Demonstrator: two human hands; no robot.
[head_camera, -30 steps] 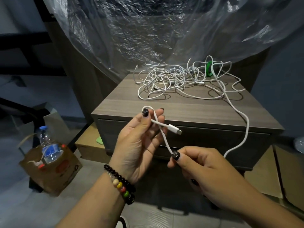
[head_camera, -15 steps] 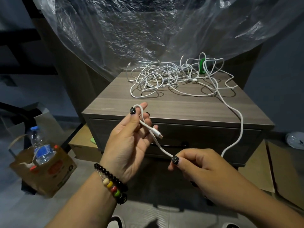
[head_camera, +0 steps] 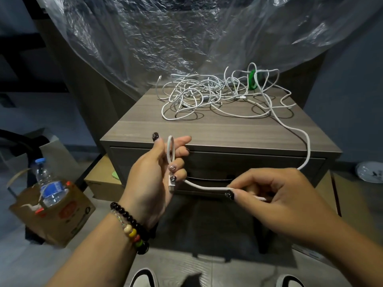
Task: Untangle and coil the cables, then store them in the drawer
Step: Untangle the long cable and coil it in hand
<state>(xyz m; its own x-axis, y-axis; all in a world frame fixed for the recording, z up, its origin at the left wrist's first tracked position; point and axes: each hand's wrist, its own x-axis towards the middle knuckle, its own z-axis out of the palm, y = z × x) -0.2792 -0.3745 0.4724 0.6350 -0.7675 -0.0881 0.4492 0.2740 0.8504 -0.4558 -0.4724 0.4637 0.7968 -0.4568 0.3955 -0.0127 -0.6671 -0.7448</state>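
The left hand (head_camera: 157,175) grips the white cable (head_camera: 207,187) looped upright, its plug (head_camera: 171,186) now pointing to 6 o'clock, not 3. The right hand (head_camera: 275,195) pinches it; the rest trails to the tangle (head_camera: 207,96) on the nightstand (head_camera: 228,133).

A crinkled clear plastic sheet (head_camera: 186,38) hangs at the far side. On the floor at the left, an open brown cardboard box (head_camera: 51,212) holds a clear plastic water bottle with a blue label (head_camera: 46,183). A flat cardboard piece (head_camera: 101,179) lies beside it.
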